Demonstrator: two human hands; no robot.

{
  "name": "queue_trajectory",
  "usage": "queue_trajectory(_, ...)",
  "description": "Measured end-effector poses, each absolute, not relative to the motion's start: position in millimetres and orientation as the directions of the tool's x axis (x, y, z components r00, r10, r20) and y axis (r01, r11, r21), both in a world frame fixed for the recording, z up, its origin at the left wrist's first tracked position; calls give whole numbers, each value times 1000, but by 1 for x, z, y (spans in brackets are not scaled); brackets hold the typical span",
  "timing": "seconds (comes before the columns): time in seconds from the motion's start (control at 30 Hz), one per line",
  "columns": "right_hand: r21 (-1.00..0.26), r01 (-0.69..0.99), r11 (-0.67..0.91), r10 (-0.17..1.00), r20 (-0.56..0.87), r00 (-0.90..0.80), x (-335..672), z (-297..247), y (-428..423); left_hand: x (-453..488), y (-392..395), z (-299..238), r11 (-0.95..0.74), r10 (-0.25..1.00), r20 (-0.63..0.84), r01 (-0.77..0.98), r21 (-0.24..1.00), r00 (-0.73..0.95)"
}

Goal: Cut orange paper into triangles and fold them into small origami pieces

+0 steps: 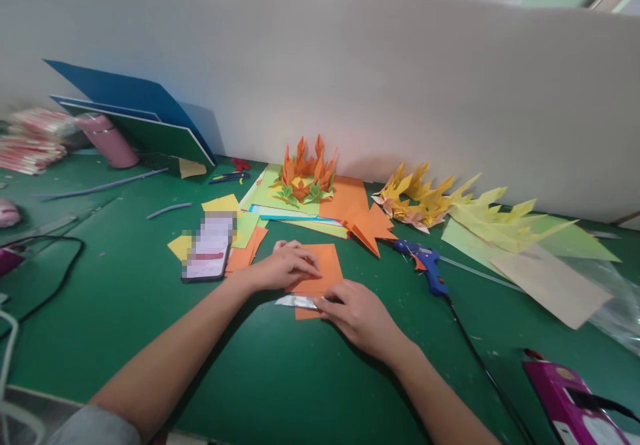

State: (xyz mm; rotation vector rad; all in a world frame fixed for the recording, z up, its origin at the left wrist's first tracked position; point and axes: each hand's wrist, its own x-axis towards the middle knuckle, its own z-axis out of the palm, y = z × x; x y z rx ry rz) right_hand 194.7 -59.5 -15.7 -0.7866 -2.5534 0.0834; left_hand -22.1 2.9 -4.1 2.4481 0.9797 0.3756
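Note:
An orange paper square [327,263] lies flat on the green table [125,312] in front of me. My left hand [286,265] rests flat on its left half, fingers stretched and pressing it down. My right hand [357,312] is closed in a pinch at the sheet's lower edge. It grips a thin silvery strip, perhaps a ruler or blade [295,302], that lies across the paper; I cannot make out which.
A phone [209,248] lies left of my hands among yellow and orange sheets. An orange origami piece [306,168] and yellow folded pieces [420,198] stand by the white wall. A blue glue gun [427,268] with black cord lies right. A magenta device [565,398] sits at bottom right.

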Motion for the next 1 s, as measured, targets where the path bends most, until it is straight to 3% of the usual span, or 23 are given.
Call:
queue_trajectory(0.17,-309,529,790,609,494,-621,229,-11,-52,-23,0,-3,-657,690,114,553,512,715)
queue_trajectory(0.4,-232,840,491,788,529,-315,247,-22,-38,-17,-11,10,-675,683,131,552,489,719)
queue_trajectory(0.57,-156,858,490,807,454,-378,236,-24,-36,-15,-14,6,-684,661,125,526,505,739)
queue_trajectory(0.77,-200,721,663,737,343,-582,206,-15,-30,-17,-15,4,-665,663,118,509,546,739)
queue_trajectory(0.9,-235,722,651,759,185,-624,186,-17,-20,-18,-17,6,-688,642,159,471,552,750)
queue_trajectory(1.0,-229,726,649,761,220,-611,180,-23,-16,-18,-18,6,-706,624,217,422,569,751)
